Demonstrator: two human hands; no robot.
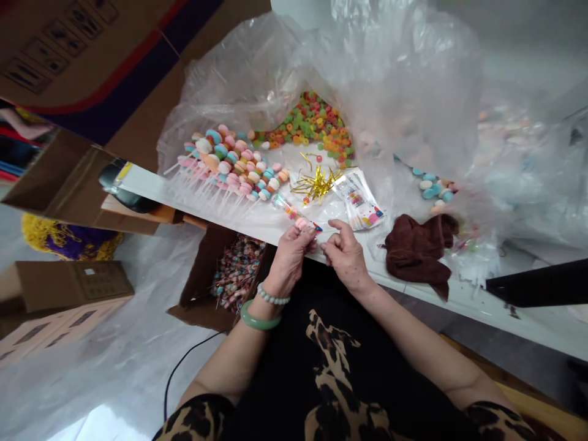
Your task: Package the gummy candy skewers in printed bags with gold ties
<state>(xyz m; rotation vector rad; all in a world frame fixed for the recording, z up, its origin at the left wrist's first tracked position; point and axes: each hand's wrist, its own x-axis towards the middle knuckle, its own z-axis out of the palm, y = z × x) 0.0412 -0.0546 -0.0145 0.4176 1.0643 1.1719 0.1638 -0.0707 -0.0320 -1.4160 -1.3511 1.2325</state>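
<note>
My left hand (290, 254) pinches the lower end of a candy skewer in a clear printed wrapper (294, 215), tilted away toward the table. The fingers of my right hand (346, 254) curl close beside that lower end; what they pinch, if anything, is too small to tell. Just beyond lies a bundle of gold tinsel ties (318, 184). To its right rests a stack of printed clear wrappers (359, 199). Marshmallow skewers on white sticks (234, 162) are piled at the left of the table.
Ring-shaped gummies (312, 125) spill from a large plastic bag (257, 67). At right lie a brown cloth (416, 248) and loose marshmallows (432, 188). Below the table edge, an open carton (197, 275) holds many wrapped candies (239, 269). A big cardboard box (133, 37) looms upper left.
</note>
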